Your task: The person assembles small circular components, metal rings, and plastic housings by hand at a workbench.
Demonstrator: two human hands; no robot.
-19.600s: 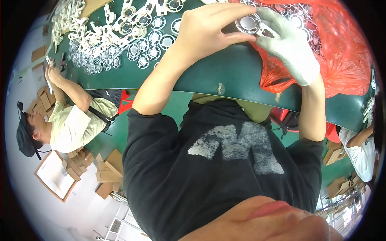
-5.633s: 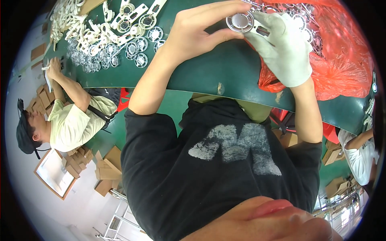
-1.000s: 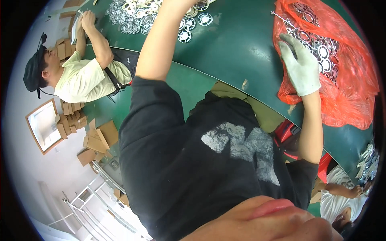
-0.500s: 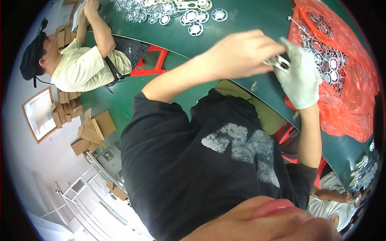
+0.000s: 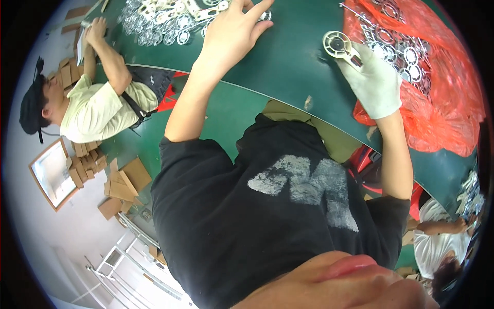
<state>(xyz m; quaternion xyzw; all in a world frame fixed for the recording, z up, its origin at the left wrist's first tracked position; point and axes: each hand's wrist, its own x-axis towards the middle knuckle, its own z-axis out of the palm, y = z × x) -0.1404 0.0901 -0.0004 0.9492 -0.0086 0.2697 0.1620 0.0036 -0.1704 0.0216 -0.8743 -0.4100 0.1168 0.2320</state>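
Observation:
My bare left hand (image 5: 234,33) reaches over the far edge of a heap of silvery ring-shaped parts (image 5: 154,23), fingers spread and thumb held apart, with nothing seen in its grasp. One ring of the heap shows just beside its thumb. On my right hand (image 5: 373,80) is a whitish work glove. Its fingers are closed on the short arm of a cream spoked ring part (image 5: 337,44), the round end pointing left above the green table. Right of the glove, more spoked ring parts (image 5: 410,55) lie in an opened red plastic bag (image 5: 442,103).
The green table (image 5: 293,67) runs across in front of me. A person in a pale shirt and black hat (image 5: 98,103) works at the left; another person in white (image 5: 437,237) is at the lower right, by a pile of small parts (image 5: 471,195). Cardboard boxes (image 5: 126,183) lie at the left.
My left hand has left the glove and moved left to the heap, its fingers opening. The spoked ring part now shows clearly in my right hand, which has shifted slightly left in the picture.

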